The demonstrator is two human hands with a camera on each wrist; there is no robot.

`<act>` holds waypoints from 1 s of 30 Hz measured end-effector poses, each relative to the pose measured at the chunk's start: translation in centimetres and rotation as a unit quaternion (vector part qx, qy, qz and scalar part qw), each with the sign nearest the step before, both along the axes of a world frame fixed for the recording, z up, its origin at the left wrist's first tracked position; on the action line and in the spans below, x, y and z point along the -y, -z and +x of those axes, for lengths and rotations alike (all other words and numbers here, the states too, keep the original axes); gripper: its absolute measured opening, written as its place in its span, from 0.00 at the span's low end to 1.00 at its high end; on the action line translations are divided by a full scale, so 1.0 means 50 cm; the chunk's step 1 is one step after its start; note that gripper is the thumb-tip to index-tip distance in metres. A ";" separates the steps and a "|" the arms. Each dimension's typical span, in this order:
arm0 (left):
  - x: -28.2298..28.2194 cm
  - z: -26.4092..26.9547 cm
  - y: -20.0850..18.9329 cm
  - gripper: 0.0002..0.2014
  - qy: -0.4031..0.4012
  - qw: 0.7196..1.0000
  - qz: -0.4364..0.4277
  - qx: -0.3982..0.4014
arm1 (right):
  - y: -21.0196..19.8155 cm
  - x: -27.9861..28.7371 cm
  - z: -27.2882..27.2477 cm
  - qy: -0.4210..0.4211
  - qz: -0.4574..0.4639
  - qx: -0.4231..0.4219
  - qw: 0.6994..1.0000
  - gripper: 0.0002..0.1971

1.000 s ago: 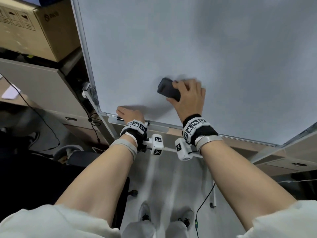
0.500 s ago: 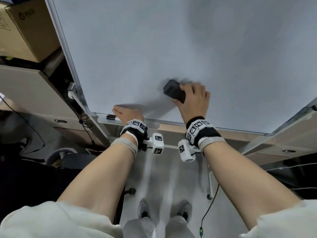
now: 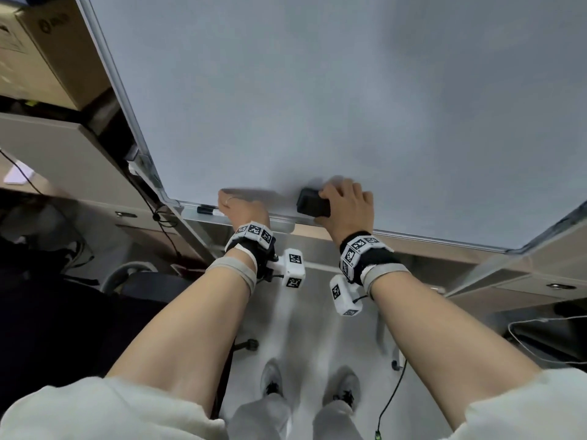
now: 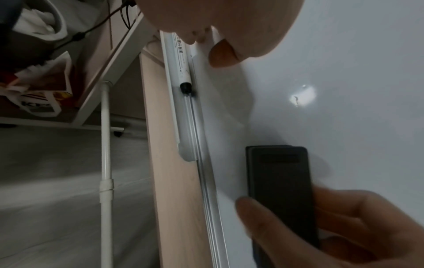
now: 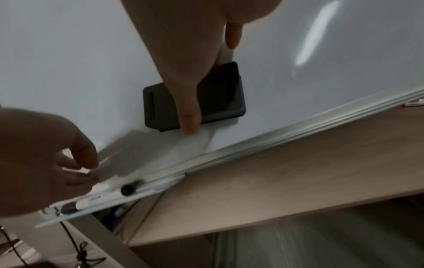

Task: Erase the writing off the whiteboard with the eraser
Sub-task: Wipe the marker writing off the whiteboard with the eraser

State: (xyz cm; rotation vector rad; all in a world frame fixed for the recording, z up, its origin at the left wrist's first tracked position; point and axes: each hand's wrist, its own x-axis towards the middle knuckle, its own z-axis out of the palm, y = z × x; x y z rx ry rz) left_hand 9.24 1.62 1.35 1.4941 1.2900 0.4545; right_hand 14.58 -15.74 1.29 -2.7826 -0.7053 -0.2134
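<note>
Whiteboard point(image 3: 317, 90) mostly bare; right hand point(image 3: 344, 203) holds eraser point(image 3: 313, 203) seemingly near bottom edge.

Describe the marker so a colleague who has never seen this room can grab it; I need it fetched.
Find the whiteboard and follow its bottom edge to the left corner, where a narrow tray runs along it. The marker lies in that tray by the left hand: a slim white pen with a black cap, unlike the chunky black eraser the right hand holds on the board.
</note>
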 end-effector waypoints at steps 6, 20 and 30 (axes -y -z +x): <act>0.077 0.040 -0.039 0.34 -0.007 1.000 0.004 -0.015 | -0.156 0.055 0.062 0.045 0.124 0.163 0.978 0.27; 0.259 0.098 -0.048 0.35 -0.040 0.999 -0.037 -0.002 | -0.162 0.249 0.108 0.083 0.142 0.159 0.973 0.27; 0.343 0.118 -0.029 0.47 0.024 1.000 0.015 0.004 | -0.122 0.361 0.144 0.146 0.185 0.150 0.960 0.26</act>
